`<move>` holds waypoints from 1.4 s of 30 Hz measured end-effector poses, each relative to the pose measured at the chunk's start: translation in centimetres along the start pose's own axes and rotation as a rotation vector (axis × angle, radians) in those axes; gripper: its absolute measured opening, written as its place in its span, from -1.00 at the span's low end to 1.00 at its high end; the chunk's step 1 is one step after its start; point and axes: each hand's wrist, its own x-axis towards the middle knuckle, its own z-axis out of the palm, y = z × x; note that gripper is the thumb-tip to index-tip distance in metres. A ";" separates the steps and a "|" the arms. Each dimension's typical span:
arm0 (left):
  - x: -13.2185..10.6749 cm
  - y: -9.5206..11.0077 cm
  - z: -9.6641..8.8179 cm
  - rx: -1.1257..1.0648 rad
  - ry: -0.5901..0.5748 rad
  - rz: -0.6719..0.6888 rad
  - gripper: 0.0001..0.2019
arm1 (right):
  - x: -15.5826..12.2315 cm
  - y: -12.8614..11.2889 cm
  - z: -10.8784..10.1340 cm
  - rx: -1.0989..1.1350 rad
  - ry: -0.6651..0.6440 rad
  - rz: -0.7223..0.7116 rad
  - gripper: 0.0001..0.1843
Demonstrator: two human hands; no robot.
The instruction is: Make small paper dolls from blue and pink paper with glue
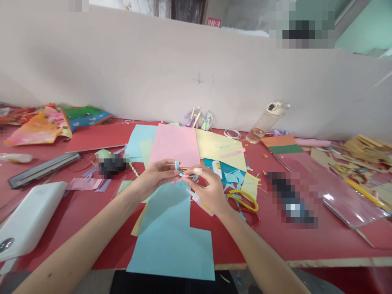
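Over the table's middle, my left hand pinches a small light-blue and pink paper piece between thumb and fingers. From the other side, the fingers of my right hand close on the same piece. Its exact shape is partly covered by the fingertips. Below them lies a light-blue paper sheet, jutting past the front edge. A small white glue bottle lies partly under my right hand, close to yellow-and-red-handled scissors. Behind the hands rest a pink sheet and a pale yellow sheet.
To the left are a white power bank and a long grey stapler-like tool. A clear bottle leans against the back wall, near small paper figures. Blue paper scraps and a clear plastic folder lie right.
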 end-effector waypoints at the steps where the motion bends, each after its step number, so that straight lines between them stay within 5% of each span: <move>1: 0.0 0.0 0.1 0.014 0.004 0.012 -0.63 | 0.0 0.0 0.0 0.001 -0.001 0.002 -0.93; 4: -0.3 0.1 0.6 0.166 0.071 0.172 -0.56 | 0.1 0.1 0.0 0.039 0.027 0.034 -0.93; 7: -0.7 0.3 1.0 0.546 0.181 0.555 -0.61 | 0.2 -0.1 0.1 0.155 0.058 0.143 -0.95; 9: -0.9 0.4 1.1 0.785 0.157 0.792 -0.74 | 0.3 -0.2 0.1 0.230 0.064 0.205 -0.94; 11: -1.0 0.4 1.1 0.911 0.063 0.890 -0.82 | 0.3 -0.2 0.2 0.270 0.062 0.236 -0.92; 16: -1.1 0.2 1.0 0.951 -0.017 0.813 -0.80 | 0.4 0.1 0.1 0.319 0.033 0.300 -0.87; 23: -0.9 0.0 0.8 0.932 -0.038 0.880 -0.87 | 0.7 0.7 -0.2 0.360 -0.023 0.344 -0.74; 31: -1.1 0.6 1.2 0.876 0.070 0.698 -0.90 | 0.7 0.9 -0.4 0.318 0.005 0.327 -0.78; 42: -1.0 0.9 1.2 0.894 -0.017 0.762 -0.87 | 0.6 1.2 -0.4 0.320 -0.027 0.339 -0.80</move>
